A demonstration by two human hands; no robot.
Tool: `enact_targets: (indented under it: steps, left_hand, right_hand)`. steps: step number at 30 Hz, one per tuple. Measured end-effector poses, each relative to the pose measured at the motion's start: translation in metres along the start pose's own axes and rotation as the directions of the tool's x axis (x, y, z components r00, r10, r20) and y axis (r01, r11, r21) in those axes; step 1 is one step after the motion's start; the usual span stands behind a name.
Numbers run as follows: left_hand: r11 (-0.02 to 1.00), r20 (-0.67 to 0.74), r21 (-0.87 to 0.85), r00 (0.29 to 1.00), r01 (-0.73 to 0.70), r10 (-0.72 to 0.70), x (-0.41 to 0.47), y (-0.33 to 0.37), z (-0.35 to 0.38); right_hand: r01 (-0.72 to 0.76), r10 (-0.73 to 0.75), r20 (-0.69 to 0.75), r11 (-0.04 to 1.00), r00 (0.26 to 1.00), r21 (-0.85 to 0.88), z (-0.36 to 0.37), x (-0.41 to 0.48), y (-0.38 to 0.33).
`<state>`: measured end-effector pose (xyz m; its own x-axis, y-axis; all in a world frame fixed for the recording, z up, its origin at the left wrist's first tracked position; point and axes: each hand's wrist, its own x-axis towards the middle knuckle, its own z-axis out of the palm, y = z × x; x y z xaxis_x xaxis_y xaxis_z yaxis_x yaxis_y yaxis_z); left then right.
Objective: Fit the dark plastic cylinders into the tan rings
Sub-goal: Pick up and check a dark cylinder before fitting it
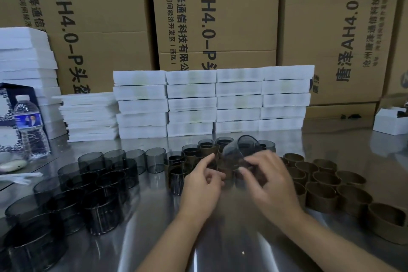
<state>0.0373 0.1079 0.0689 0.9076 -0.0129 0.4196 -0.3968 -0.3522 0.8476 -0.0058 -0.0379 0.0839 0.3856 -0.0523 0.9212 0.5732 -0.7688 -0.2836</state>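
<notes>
Two hands meet over the middle of the steel table point(154, 238), and between them one dark cylinder point(239, 150) is held clear of the surface. It is tilted: its open mouth points up and away from the person, and its long axis slants back down toward the palms. The right hand point(271, 181) grips it, fingers curled round its lower end. The left hand point(202, 183) sits just beside that end, thumb and fingers bent toward it; motion blur hides whether it pinches anything. A brownish patch there may be a tan ring point(248, 164), but I cannot tell whether the cylinder is inside it or only against it. The step in hand looks like seating this one cylinder. The coming push would run along the slanted axis, so ring and cylinder need to sit square to each other. Loose cylinders point(99, 183) stand to the left, empty rings point(320, 183) to the right, and fitted pairs point(192, 152) just behind the hands.
</notes>
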Motion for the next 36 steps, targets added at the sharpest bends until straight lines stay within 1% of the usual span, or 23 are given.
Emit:
enact_targets:
  steps: [1,2,3,5,7,9,11,14,17,19,22,25,29,36]
  left_hand:
    - [0.997,0.043,-0.072,0.999,0.008,-0.005,-0.001,0.0,0.001]
    - [0.997,0.078,-0.081,0.997,0.021,-0.014,-0.003,0.001,0.002]
    - [0.997,0.106,-0.083,0.994,0.004,0.004,-0.004,0.0,0.002]
    - [0.999,0.133,-0.011,0.99,-0.045,0.047,-0.01,0.001,0.002]
    - [0.994,0.179,0.028,0.979,-0.105,0.098,-0.012,0.001,0.001]
    - [0.988,0.217,0.049,0.967,-0.146,0.132,-0.013,0.002,-0.002]
    - [0.988,0.236,0.065,0.964,-0.142,0.123,-0.014,0.001,-0.004]
    - [0.995,0.289,0.029,0.954,-0.095,0.082,-0.016,-0.001,-0.004]
    - [0.995,0.258,-0.001,0.962,-0.098,0.095,-0.018,0.001,-0.003]
    - [0.996,0.213,0.001,0.973,-0.095,0.092,-0.016,0.001,-0.003]
    - [0.993,0.177,0.05,0.979,-0.108,0.097,-0.015,0.001,-0.006]
    - [0.989,0.186,0.095,0.978,-0.112,0.093,-0.016,0.003,-0.009]
    - [0.981,0.192,0.154,0.978,-0.115,0.085,-0.018,0.007,-0.009]
    - [0.977,0.248,0.175,0.966,-0.125,0.079,-0.02,0.01,-0.01]
  right_hand:
    - [-0.067,0.068,-0.025,0.997,0.997,0.041,-0.003,0.001,0.006]
    - [-0.13,0.134,-0.05,0.989,0.99,0.072,-0.004,0.004,0.009]
    - [-0.174,0.182,-0.073,0.98,0.981,0.099,-0.005,0.006,0.011]
    - [-0.211,0.216,-0.058,0.974,0.975,0.079,-0.002,0.006,0.011]
    - [-0.19,0.19,0.018,0.981,0.982,0.024,0.002,-0.002,0.009]
    - [-0.151,0.147,0.128,0.988,0.981,0.019,0.006,-0.01,0.007]
    - [-0.106,0.1,0.192,0.994,0.976,0.025,0.008,-0.014,0.003]
    - [-0.015,0.006,0.222,0.999,0.975,0.041,0.008,-0.015,-0.001]
    - [0.017,-0.026,0.216,0.999,0.976,0.046,0.006,-0.016,-0.004]
    - [0.003,-0.012,0.215,0.999,0.976,0.042,0.005,-0.016,-0.005]
    - [-0.061,0.047,0.256,0.997,0.965,0.048,0.003,-0.014,-0.007]
    - [-0.127,0.099,0.306,0.989,0.947,0.071,0.001,-0.013,-0.006]
    - [-0.155,0.112,0.387,0.985,0.915,0.08,0.001,-0.013,-0.004]
    - [-0.21,0.172,0.414,0.977,0.894,0.047,0.0,-0.012,-0.002]
